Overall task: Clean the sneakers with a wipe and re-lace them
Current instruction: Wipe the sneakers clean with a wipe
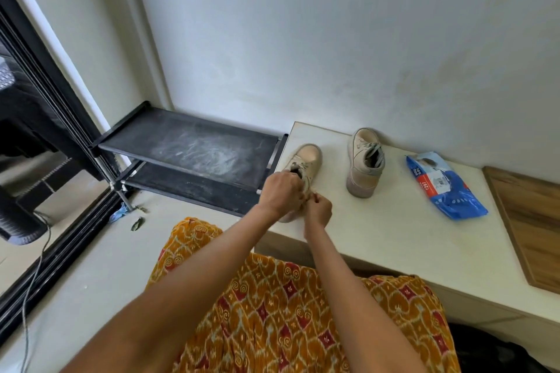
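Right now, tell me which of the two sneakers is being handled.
The left sneaker, nearest the black shoe rack: both hands grip it at its heel end. The other sneaker stands untouched beside the blue wipes pack.

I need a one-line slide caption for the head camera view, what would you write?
Both hands, left hand and right hand, work at the near sneaker; second sneaker and wipes pack wait on the white table.

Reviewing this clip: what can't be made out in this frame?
- Head view: the near sneaker's heel and laces are covered by the left hand and right hand; whether the right hand's fingers pinch a lace is too small to tell.
- The wipes pack's print is too small to read.
- The wooden board is cut off by the right edge.
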Tool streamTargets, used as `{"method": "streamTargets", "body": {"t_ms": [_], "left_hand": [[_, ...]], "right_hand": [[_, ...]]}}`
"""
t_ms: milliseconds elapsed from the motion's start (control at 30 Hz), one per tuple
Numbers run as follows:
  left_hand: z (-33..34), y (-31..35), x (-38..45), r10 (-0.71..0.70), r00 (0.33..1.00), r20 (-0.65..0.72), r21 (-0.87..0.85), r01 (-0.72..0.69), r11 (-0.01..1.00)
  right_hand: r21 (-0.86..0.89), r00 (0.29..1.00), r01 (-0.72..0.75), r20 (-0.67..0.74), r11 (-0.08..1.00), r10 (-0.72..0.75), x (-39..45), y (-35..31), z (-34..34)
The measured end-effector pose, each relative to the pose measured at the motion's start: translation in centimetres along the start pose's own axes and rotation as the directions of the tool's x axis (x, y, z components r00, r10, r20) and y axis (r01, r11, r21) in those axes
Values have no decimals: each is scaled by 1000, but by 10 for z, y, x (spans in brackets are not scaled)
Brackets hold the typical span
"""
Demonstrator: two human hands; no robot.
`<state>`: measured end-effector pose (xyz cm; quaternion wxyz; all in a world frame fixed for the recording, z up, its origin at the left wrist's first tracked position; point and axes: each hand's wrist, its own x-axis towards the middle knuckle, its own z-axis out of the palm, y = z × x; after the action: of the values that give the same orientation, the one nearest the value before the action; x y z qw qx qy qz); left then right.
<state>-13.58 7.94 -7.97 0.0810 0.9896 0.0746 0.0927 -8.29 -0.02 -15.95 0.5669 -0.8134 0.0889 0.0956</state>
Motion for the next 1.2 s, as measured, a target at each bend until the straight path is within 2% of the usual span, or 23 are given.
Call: {"method": "streamTargets", "body": {"t_ms": [100, 267, 400, 567, 700, 833, 967, 1033, 1100, 1200], "left_hand": [[4, 29, -2, -71, 997, -41, 25, 72, 997], [13, 35, -6, -32, 997, -70, 14, 33, 999], [10, 19, -26, -19, 992, -122, 53, 26, 998], [7, 4, -59, 161, 977, -138, 166, -137, 977], [11, 1, -69, 282, 953, -107, 339, -232, 912], [26, -2, -69, 300, 950, -80, 357, -254, 899], [35, -6, -69, 286, 958, 24, 427, -269, 863], [37, -6, -66, 250, 966, 59, 414, -252, 875], [37, 1, -61, 225, 971, 80, 368, -239, 899], [40, 12, -51, 213, 972, 104, 324, -235, 916]], "right_hand": [[-29, 993, 103, 62, 994, -101, -9, 13, -8], [-202, 969, 231, 134, 952, -207, 7, 27, -39], [-270, 989, 148, 66, 951, -136, 13, 19, -42], [-367, 990, 116, 114, 923, -79, 7, 15, -33], [-363, 988, 124, 129, 923, -82, -2, 13, -18], [-318, 977, 213, 92, 924, -194, -22, 21, -19], [-338, 944, 328, 140, 882, -298, -26, 25, -37], [-332, 962, 273, 73, 903, -264, -16, 22, -41], [-300, 986, 162, 15, 940, -165, -3, 19, -43], [-290, 994, 112, 40, 950, -105, 10, 15, -44]]}}
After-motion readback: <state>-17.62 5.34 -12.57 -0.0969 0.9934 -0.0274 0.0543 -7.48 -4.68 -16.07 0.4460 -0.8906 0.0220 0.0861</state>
